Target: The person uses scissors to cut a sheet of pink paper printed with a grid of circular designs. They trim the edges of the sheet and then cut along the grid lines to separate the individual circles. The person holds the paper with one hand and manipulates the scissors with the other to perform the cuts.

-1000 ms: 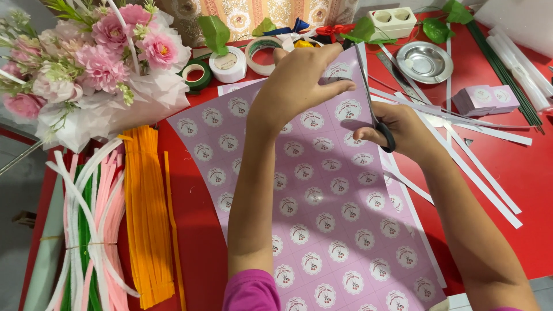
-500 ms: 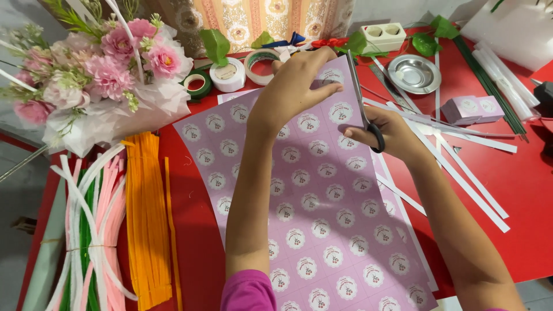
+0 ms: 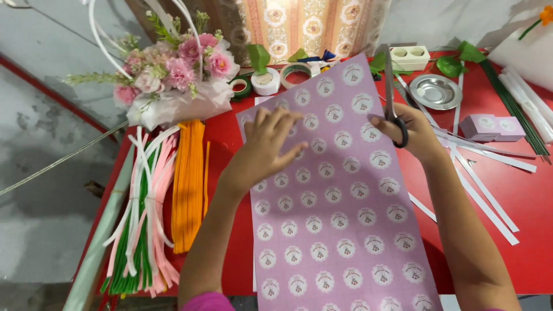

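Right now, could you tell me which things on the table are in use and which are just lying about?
In use: patterned purple sheet, pressed flat by the left hand; scissors, gripped in the right hand.

Lying about: pink bouquet, orange strips, tape rolls, metal dish, white paper strips.

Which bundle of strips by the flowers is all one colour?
The orange bundle, lying just left of the left hand. The bundle further left mixes green, pink and white strips.

One purple patterned sheet (image 3: 340,207); one pair of scissors (image 3: 391,103); one metal dish (image 3: 436,91); two small purple boxes (image 3: 489,126)
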